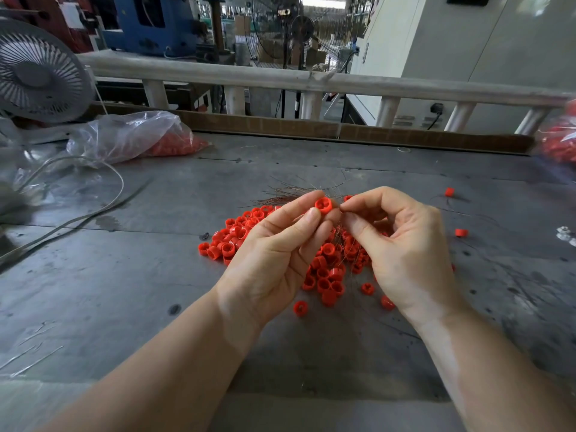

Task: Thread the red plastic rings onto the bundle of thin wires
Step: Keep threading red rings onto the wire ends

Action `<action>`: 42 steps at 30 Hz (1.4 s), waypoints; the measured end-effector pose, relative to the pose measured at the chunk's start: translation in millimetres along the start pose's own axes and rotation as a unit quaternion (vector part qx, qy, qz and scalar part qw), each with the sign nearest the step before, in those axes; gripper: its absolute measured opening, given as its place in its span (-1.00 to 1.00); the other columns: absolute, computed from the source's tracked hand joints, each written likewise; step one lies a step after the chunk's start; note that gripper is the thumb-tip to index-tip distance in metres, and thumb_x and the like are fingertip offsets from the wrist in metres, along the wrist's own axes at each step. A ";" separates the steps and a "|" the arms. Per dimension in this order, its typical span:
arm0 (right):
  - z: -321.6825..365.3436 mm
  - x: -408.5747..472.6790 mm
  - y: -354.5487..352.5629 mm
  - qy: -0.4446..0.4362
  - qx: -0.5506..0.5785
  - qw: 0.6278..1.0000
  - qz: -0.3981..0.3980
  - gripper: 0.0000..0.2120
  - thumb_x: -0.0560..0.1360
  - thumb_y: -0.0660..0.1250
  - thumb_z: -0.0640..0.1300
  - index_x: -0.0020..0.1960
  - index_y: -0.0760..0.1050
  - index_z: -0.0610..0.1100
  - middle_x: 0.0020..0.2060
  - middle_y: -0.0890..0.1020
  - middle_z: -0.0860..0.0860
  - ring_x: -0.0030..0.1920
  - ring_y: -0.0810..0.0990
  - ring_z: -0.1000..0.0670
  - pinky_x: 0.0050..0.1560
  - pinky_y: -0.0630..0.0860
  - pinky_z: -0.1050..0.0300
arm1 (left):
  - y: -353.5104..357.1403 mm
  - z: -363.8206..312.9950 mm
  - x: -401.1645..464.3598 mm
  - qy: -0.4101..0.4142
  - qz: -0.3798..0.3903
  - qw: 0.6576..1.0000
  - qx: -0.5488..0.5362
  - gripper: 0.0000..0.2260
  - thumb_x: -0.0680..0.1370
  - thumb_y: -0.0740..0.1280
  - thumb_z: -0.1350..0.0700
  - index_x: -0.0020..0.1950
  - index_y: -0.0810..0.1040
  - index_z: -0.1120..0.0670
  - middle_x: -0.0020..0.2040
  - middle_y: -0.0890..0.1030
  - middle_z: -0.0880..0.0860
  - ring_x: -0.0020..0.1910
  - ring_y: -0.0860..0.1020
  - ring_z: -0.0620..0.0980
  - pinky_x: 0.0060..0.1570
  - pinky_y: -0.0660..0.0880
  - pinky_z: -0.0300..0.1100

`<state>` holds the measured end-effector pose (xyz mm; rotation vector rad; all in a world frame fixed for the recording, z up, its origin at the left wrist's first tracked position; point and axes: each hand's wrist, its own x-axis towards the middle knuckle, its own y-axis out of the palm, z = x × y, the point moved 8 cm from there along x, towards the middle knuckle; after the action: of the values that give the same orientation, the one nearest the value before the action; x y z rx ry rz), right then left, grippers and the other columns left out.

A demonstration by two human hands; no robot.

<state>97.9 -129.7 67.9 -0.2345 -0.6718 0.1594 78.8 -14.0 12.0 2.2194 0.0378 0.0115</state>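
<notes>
Red plastic rings (327, 269) lie heaped mid-bench (124, 275), beneath both hands. The left hand (274, 257) pinches one ring (323, 204) between thumb and fingers; the right hand (402, 244) pinches thin wires (290, 194) trailing toward the bench's far edge.

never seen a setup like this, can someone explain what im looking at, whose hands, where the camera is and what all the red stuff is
There is no machine here: a person works with bare hands, filmed by one wide-angle camera worn on their head, looking down at a grey metal workbench. The left hand pinches one small red plastic ring between thumb and fingers. The right hand pinches something very fine beside that ring, probably strands of the thin brownish wire bundle lying behind the hands. Under the hands lies a loose pile of red plastic rings. At the back left are a clear plastic bag of red rings and a grey table fan.
</notes>
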 end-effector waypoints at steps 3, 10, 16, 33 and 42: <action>0.0 0.4 -0.7 -0.001 -0.006 1.000 -0.001 -0.81 0.43 0.42 -0.32 -0.20 0.58 -0.03 -0.34 0.63 0.17 -0.27 0.59 0.24 -0.24 0.40 0.48 | 0.5 1.1 0.0 -0.008 0.007 1.000 0.006 -0.79 0.33 0.31 0.32 -0.16 0.71 0.16 -0.16 0.69 0.15 -0.14 0.68 -0.03 -0.27 0.56 -0.35; 2.8 -0.2 -1.2 -0.014 -0.016 1.000 0.004 -0.77 0.43 0.41 -0.35 -0.19 0.57 -0.01 -0.33 0.62 0.17 -0.25 0.59 0.24 -0.22 0.41 0.48 | 0.9 1.3 -0.7 -0.011 0.006 1.000 0.021 -0.77 0.32 0.31 0.34 -0.14 0.70 0.19 -0.14 0.69 0.15 -0.15 0.68 -0.03 -0.25 0.58 -0.34; -2.0 1.0 -0.6 0.005 0.013 1.000 0.004 -0.78 0.41 0.43 -0.31 -0.21 0.56 0.01 -0.31 0.65 0.19 -0.25 0.60 0.23 -0.20 0.44 0.45 | 3.3 0.3 -2.0 -0.002 0.012 0.999 0.030 -0.77 0.31 0.30 0.35 -0.15 0.70 0.19 -0.15 0.69 0.15 -0.15 0.68 -0.02 -0.25 0.58 -0.33; -33.7 -5.3 8.8 0.175 0.174 0.968 0.040 -0.88 0.22 0.47 -0.14 -0.30 0.55 -0.03 -0.31 0.69 0.03 -0.24 0.65 0.12 -0.21 0.54 0.32 | 7.9 0.7 -1.9 0.021 0.045 0.997 0.062 -0.83 0.37 0.30 0.29 -0.09 0.62 0.21 -0.10 0.68 0.16 -0.14 0.67 -0.03 -0.23 0.58 -0.32; -40.0 -6.8 13.0 0.183 0.150 0.970 0.055 -0.89 0.30 0.50 -0.18 -0.27 0.60 -0.02 -0.30 0.68 0.00 -0.22 0.64 0.10 -0.14 0.55 0.27 | -0.5 -2.5 1.2 0.047 0.008 0.996 0.072 -0.85 0.34 0.33 0.27 -0.12 0.63 0.22 -0.19 0.68 0.14 -0.19 0.67 -0.03 -0.26 0.58 -0.33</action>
<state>117.0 -125.2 30.1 -0.0077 -0.2619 0.3133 80.0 -11.7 13.1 2.3612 0.0739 0.1264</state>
